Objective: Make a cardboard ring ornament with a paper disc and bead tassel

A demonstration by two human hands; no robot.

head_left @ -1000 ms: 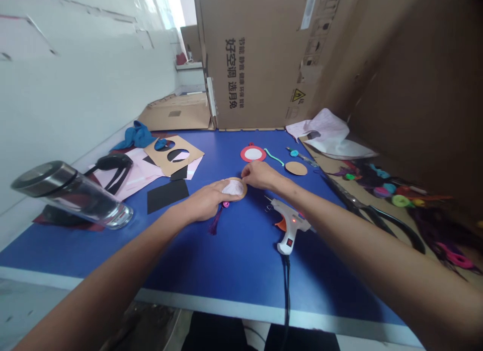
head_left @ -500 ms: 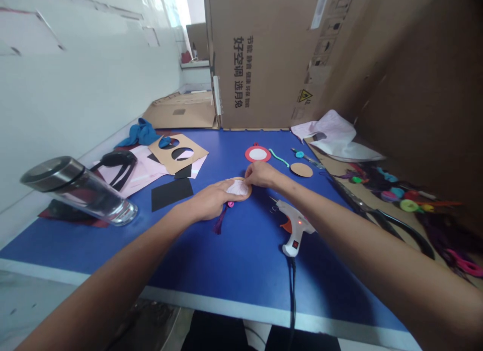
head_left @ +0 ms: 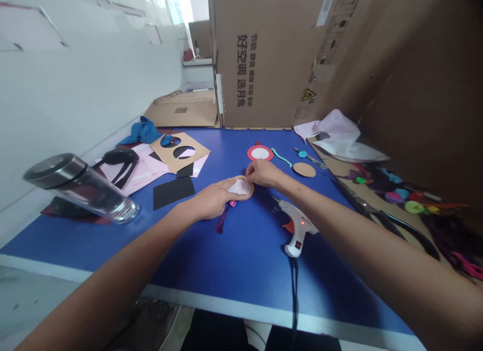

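Observation:
A small round cardboard disc (head_left: 240, 188) with a whitish, wrinkled middle is held low over the blue table. My left hand (head_left: 214, 200) grips its left side, thumb along the near edge. At its upper right rim, the fingers of my right hand (head_left: 262, 172) are pinched together; whatever lies between the fingertips is hidden. Below the disc hang a pink bead (head_left: 233, 204) and a dark purple tassel (head_left: 220, 224). Under my right forearm lies a white hot glue gun (head_left: 298, 222) with an orange trigger and a lit red light.
Beyond my hands lie a red-rimmed disc (head_left: 250, 153), a green cord (head_left: 281, 157), a plain cardboard oval (head_left: 304, 169) and a compass (head_left: 315, 159). A glass bottle (head_left: 85, 187), black card (head_left: 173, 193) and cut-out cardboard (head_left: 177, 162) are left. Scissors (head_left: 385, 221) rest right. Cardboard walls (head_left: 271, 64) stand behind.
The whole view has shifted slightly, so everything appears a little further right. Both hands keep the same hold at the disc.

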